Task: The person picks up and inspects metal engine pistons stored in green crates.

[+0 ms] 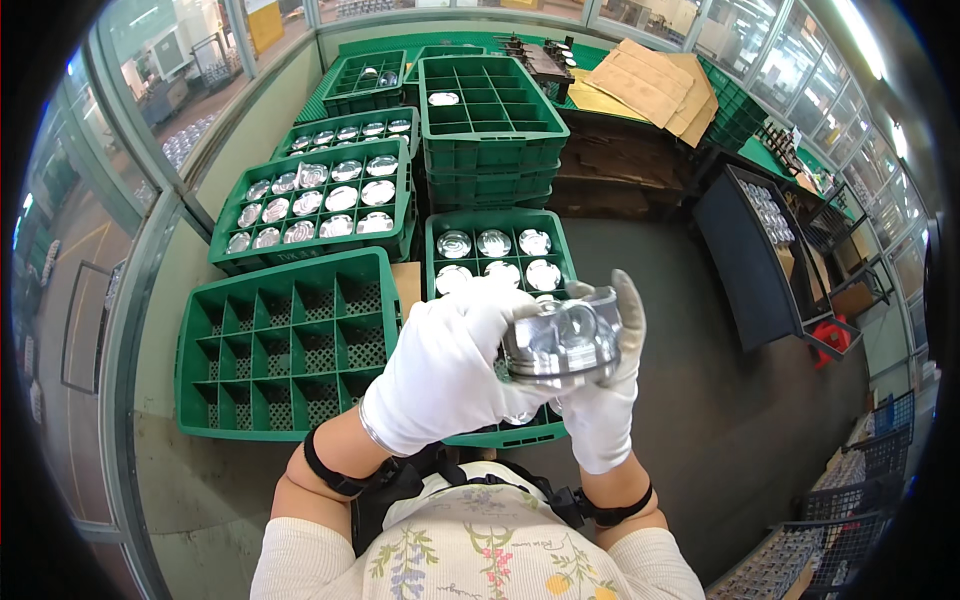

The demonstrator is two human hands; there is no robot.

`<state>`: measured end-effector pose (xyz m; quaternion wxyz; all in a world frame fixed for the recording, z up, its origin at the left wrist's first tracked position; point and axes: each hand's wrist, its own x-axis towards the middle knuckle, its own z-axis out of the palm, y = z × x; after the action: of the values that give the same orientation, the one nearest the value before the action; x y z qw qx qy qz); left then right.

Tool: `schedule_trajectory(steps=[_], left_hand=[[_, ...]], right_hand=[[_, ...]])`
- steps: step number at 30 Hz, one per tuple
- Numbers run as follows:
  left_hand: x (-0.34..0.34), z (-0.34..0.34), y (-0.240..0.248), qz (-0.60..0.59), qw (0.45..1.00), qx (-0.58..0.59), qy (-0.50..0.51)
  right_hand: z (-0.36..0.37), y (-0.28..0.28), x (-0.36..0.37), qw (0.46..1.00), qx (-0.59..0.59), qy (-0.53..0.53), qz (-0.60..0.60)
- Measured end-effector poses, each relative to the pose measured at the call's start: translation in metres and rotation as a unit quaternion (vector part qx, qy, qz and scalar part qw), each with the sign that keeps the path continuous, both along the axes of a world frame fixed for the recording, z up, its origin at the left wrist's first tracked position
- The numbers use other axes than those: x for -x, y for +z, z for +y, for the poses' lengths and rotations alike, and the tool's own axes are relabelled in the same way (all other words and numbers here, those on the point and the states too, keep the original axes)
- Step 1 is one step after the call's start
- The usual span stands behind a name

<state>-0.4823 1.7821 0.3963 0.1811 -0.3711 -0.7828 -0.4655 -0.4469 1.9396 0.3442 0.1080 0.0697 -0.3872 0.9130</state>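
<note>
Between my two white-gloved hands I hold a shiny metal piston (565, 345) in front of my chest, with its grooved rim toward me. My left hand (450, 360) closes on the piston's left side. My right hand (608, 400) grips it from the right, fingers wrapped over the far edge. Just beneath and beyond my hands is a green divided crate (434, 232) with round metal pistons in its compartments; my hands and the held piston hide its middle. To the left of my left hand lies another green divided crate (285, 268), its visible compartments holding no pistons.
Farther left, a green crate (222, 225) is filled with pistons. A stack of green crates (495, 150) stands behind, one piston in its top crate. Cardboard sheets (645, 85) lie on the back bench. At right stand a dark cart (745, 270) and a red object (832, 340).
</note>
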Motion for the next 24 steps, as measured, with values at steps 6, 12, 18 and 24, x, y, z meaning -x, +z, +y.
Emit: schedule_trajectory(steps=[6, 12, 18, 24], left_hand=[[0.000, 0.006, -0.031, -0.268, 0.960, -0.074, 0.026], [0.004, -0.005, -0.073, -0.224, 0.973, 0.046, 0.023], [-0.005, -0.036, -0.133, -0.198, 0.960, 0.087, 0.179], [-0.018, -0.081, -0.176, -0.081, 0.936, 0.136, 0.315]], right_hand=[[-0.009, -0.023, -0.001, 0.855, -0.463, -0.180, 0.149], [-0.005, -0.054, 0.022, 0.860, -0.476, -0.181, 0.031], [0.026, -0.118, 0.053, 0.664, -0.739, -0.077, -0.082], [0.013, -0.158, 0.074, 0.427, -0.874, 0.063, -0.225]])
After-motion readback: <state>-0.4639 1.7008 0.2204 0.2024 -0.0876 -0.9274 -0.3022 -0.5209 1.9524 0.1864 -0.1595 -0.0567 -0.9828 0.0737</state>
